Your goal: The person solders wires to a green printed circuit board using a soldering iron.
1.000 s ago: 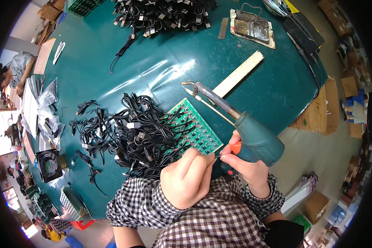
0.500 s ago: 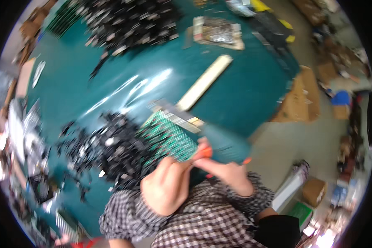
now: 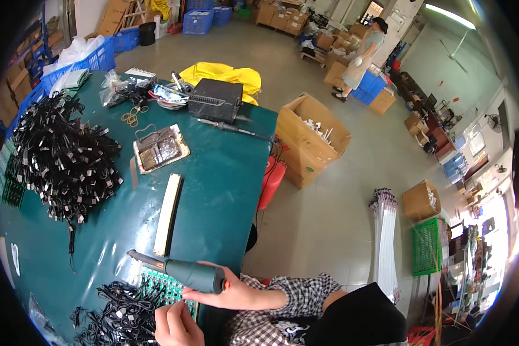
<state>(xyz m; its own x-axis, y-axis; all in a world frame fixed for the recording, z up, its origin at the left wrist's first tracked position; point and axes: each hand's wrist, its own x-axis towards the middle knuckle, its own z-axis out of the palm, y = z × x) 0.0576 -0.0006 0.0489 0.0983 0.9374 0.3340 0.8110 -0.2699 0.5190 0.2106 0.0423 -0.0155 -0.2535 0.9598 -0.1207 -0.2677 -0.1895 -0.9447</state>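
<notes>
My right hand [image 3: 239, 293] grips a dark green heat gun [image 3: 193, 275] near its rear end, where a bit of orange shows. Its metal nozzle [image 3: 145, 259] points left, above a green circuit board [image 3: 166, 284]. Fingers bent and drawn together, my left hand [image 3: 177, 326] is at the near edge of the board, close to my right thumb; whatever it pinches is too small or hidden to name. A loose heap of black cables [image 3: 118, 311] lies left of the board and partly covers it.
A pale bar [image 3: 168, 214] lies beyond the heat gun. Farther off are a soldering iron stand [image 3: 161, 149], a soldering iron [image 3: 236, 130], a black box [image 3: 215, 99] and a big cable pile [image 3: 69, 155]. Right of the table stands an open carton [image 3: 314, 138]; a person [image 3: 364, 55] stands farther away.
The view has swung up and right, so more of the room shows and my hands sit lower in the picture. The heat gun stays in my right hand, nozzle still leftward over the board.
</notes>
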